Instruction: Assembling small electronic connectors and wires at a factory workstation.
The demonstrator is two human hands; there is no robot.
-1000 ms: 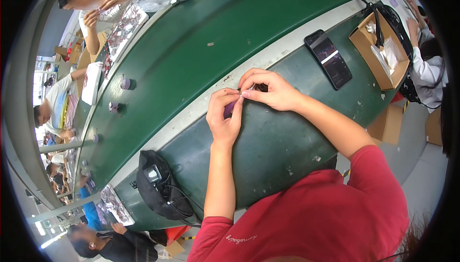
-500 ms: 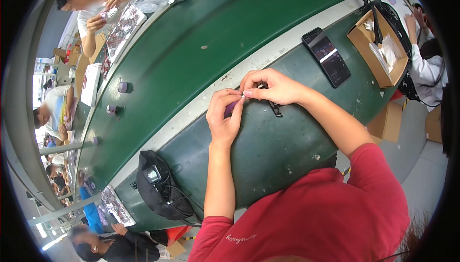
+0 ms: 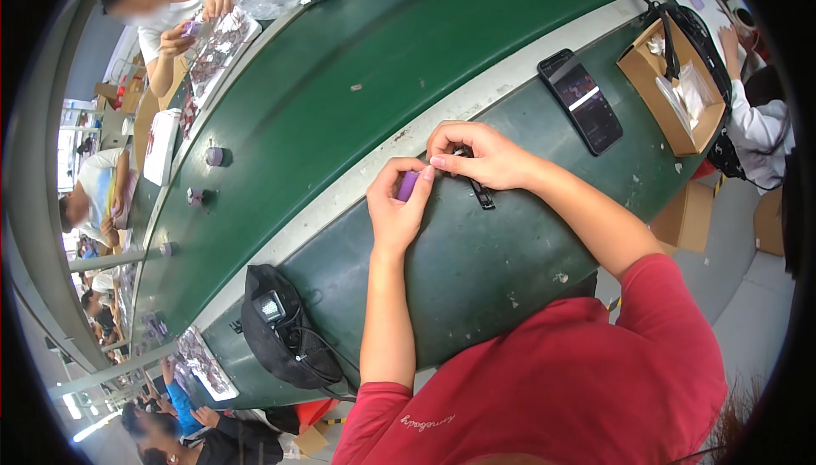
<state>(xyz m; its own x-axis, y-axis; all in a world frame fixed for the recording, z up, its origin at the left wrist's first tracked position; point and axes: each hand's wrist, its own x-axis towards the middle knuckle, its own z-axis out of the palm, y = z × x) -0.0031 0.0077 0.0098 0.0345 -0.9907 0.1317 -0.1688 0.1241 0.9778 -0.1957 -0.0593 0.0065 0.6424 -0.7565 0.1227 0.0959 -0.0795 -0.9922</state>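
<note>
At the edge of the green table (image 3: 476, 295), two hands meet over small parts.

The left hand (image 3: 398, 210) pinches a small purple piece (image 3: 408, 185) between thumb and fingers; the right hand (image 3: 480, 155), fingers closed together, grips a thin black strip (image 3: 480, 193) touching it. A phone (image 3: 580, 101) lies nearby.
</note>
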